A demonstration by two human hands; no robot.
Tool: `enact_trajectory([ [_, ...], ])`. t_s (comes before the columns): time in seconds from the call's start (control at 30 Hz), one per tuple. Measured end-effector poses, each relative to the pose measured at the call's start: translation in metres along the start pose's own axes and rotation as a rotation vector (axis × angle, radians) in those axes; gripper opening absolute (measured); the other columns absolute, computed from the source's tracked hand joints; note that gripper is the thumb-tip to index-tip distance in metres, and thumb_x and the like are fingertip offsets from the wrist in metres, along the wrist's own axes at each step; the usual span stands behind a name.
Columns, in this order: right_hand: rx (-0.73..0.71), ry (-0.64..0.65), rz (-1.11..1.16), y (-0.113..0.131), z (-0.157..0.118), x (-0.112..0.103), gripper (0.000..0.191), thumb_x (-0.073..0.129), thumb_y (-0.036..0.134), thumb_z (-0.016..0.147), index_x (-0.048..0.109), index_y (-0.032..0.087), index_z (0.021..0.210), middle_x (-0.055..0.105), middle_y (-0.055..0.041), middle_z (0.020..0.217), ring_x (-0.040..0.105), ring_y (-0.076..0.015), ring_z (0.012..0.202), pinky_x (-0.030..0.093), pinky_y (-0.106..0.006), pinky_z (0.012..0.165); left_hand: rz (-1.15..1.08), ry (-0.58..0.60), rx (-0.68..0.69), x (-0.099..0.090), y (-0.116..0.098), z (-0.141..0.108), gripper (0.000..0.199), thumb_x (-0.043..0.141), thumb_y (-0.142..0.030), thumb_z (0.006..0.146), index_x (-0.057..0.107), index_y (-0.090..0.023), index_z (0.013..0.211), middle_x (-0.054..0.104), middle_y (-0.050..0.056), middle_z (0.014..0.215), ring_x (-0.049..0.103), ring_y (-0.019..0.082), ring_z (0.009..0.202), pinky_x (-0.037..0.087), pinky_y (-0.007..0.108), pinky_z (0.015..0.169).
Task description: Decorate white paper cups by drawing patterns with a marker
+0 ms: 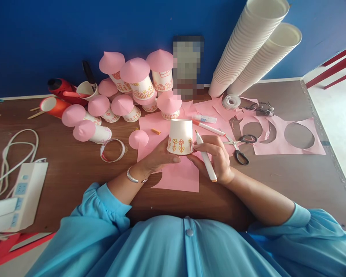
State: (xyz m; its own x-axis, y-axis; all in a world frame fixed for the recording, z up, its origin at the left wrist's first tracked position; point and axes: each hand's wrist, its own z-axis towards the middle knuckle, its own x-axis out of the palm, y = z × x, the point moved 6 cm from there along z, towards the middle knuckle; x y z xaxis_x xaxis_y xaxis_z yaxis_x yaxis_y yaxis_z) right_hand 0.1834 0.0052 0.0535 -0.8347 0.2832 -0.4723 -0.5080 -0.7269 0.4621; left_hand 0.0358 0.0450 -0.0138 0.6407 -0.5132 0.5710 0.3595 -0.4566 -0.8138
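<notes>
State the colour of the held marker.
The marker is white with an orange end; best: head view.

Both forearms are angled inward and forward from either side of the torso [178, 246], and the hands are brought close together in front of it. The left hand [160, 156] is kept in a grasp, its thumb laid sideways and pointed toward the right hand [220, 159]. The right hand's fingers are bent in a writing grip, its thumb extended toward the left. Both wrists are held raised, with the elbows spread outward.
</notes>
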Motion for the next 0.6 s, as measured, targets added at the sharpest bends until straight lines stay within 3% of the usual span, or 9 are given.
enact_trajectory([
  [0.17, 0.009, 0.008, -0.005, -0.0021, -0.0038, 0.0007, 0.04, 0.073, 0.025, 0.089, 0.055, 0.024, 0.125, 0.067, -0.0084, 0.104, 0.069, -0.0227, 0.092, 0.061, -0.037, 0.076, -0.012, -0.027, 0.005, -0.003, 0.0006, 0.0001, 0.074, 0.09, -0.04, 0.065, 0.06, -0.024, 0.131, 0.07, 0.013, 0.125, 0.062, 0.035, 0.127, 0.049, 0.051, 0.106],
  [0.33, -0.003, 0.017, 0.008, -0.0024, -0.0041, 0.0005, 0.037, 0.071, 0.022, 0.089, 0.057, 0.023, 0.123, 0.068, -0.0088, 0.104, 0.07, -0.0232, 0.093, 0.062, -0.037, 0.076, 0.013, -0.068, 0.032, -0.0049, -0.0022, 0.0015, 0.058, 0.086, -0.032, 0.071, 0.063, -0.023, 0.124, 0.071, 0.01, 0.121, 0.065, 0.031, 0.119, 0.052, 0.046, 0.101],
  [0.6, -0.017, 0.003, 0.03, -0.0019, -0.0019, 0.0003, 0.036, 0.069, 0.018, 0.089, 0.058, 0.021, 0.123, 0.069, -0.0092, 0.101, 0.071, -0.0208, 0.088, 0.061, -0.032, 0.07, -0.038, -0.121, -0.007, -0.0003, -0.0046, 0.0022, 0.053, 0.082, -0.034, 0.077, 0.064, -0.023, 0.126, 0.071, 0.011, 0.124, 0.066, 0.03, 0.118, 0.052, 0.046, 0.103],
])
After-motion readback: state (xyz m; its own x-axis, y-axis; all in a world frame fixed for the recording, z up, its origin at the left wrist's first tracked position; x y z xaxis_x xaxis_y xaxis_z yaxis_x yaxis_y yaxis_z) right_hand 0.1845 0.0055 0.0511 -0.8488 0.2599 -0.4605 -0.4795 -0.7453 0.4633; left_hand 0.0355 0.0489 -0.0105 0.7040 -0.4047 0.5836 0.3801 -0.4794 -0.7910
